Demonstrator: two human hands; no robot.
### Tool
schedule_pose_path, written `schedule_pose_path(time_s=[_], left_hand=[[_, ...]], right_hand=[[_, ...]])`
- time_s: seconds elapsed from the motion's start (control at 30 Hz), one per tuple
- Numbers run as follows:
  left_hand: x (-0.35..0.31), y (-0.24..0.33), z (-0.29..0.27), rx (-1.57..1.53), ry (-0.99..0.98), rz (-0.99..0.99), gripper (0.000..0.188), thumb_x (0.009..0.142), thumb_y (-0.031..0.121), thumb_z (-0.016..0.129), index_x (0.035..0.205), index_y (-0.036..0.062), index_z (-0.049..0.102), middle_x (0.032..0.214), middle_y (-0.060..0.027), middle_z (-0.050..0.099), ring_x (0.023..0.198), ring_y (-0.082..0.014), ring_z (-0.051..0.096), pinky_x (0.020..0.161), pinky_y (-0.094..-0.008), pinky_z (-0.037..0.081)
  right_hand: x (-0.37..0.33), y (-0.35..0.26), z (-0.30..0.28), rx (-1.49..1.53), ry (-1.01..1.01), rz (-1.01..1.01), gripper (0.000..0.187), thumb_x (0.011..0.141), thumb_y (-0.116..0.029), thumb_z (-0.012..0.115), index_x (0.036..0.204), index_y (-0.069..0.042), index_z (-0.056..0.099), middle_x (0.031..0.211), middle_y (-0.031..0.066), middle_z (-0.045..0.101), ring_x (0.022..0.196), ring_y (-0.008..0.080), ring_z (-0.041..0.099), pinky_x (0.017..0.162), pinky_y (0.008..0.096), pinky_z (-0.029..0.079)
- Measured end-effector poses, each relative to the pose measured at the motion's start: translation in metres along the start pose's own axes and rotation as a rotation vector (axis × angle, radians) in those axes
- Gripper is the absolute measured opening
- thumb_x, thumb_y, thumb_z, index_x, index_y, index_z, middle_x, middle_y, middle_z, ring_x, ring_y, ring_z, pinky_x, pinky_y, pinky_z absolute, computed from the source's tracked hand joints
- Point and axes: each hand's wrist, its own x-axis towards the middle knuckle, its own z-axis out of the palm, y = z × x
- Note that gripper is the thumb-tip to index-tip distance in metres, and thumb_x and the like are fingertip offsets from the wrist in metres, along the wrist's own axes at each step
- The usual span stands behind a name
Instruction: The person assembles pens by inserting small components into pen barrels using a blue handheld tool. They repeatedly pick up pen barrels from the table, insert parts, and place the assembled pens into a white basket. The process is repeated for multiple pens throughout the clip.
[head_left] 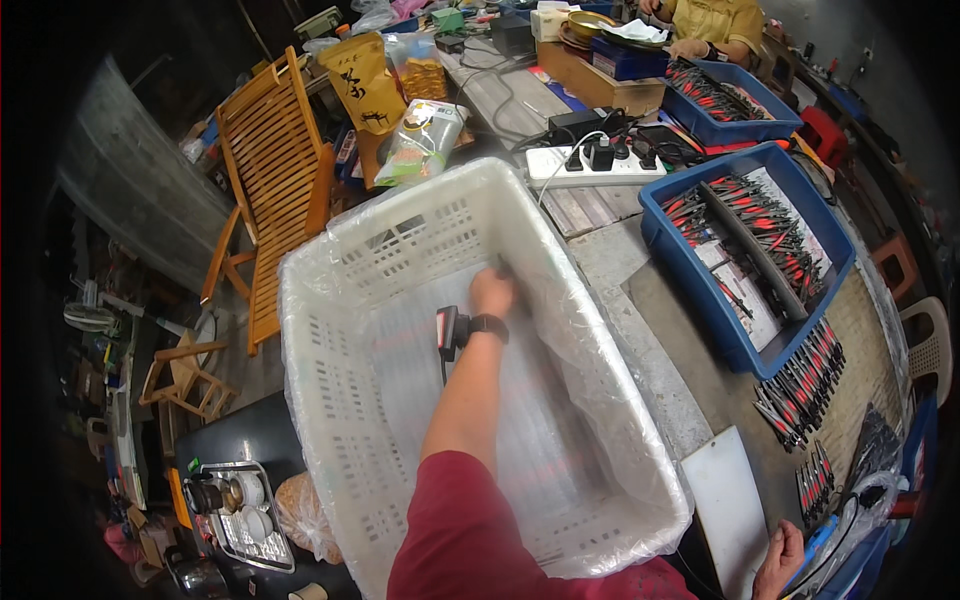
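Clear plastic liner [600, 400] spread inside the white crate [400, 250], long axis running away from the body. Reached deep in with the left hand [492, 292], fingers curled shut, seemingly on the liner at the far wall. Rested the right hand [780, 558] well apart, low right beside a white board [725, 500]; grip impossible to tell.
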Motion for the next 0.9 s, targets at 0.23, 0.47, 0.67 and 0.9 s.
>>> schedule_pose_path(time_s=[0.23,0.47,0.67,0.9], left_hand=[[-0.010,0.009,-0.003,0.327,-0.015,0.095,0.024,0.079,0.025,0.057,0.089,0.0039,0.064,0.092,-0.0180,0.064,0.089,-0.0370,0.060,0.073,-0.0443,0.047],[-0.017,0.013,0.004,0.288,0.260,0.151,0.016,0.067,0.015,0.064,0.074,0.0013,0.067,0.069,-0.0180,0.064,0.075,-0.0342,0.063,0.071,-0.0399,0.049],[-0.007,0.000,0.009,0.293,0.195,0.168,0.014,0.069,0.012,0.062,0.076,0.0010,0.068,0.064,-0.0153,0.064,0.062,-0.0290,0.064,0.063,-0.0354,0.051],[0.012,-0.015,0.016,0.304,0.080,0.208,0.013,0.070,0.009,0.059,0.074,0.0013,0.069,0.062,-0.0147,0.064,0.056,-0.0252,0.064,0.059,-0.0330,0.051]], right_hand=[[-0.003,-0.001,-0.001,0.004,0.004,-0.055,0.023,0.088,-0.011,0.051,0.105,0.004,0.059,0.100,0.0194,0.061,0.094,0.0316,0.056,0.087,0.0366,0.042],[-0.006,-0.002,-0.003,0.010,0.011,-0.051,0.022,0.089,-0.010,0.051,0.104,0.004,0.060,0.098,0.0194,0.061,0.092,0.0316,0.057,0.085,0.0370,0.042],[-0.011,0.005,-0.004,0.039,0.023,-0.038,0.022,0.089,-0.010,0.051,0.103,0.004,0.060,0.098,0.0191,0.061,0.091,0.0316,0.057,0.084,0.0370,0.043],[-0.016,0.007,-0.002,0.056,0.051,-0.042,0.023,0.089,-0.011,0.051,0.103,0.004,0.059,0.098,0.0194,0.061,0.091,0.0320,0.056,0.084,0.0368,0.043]])
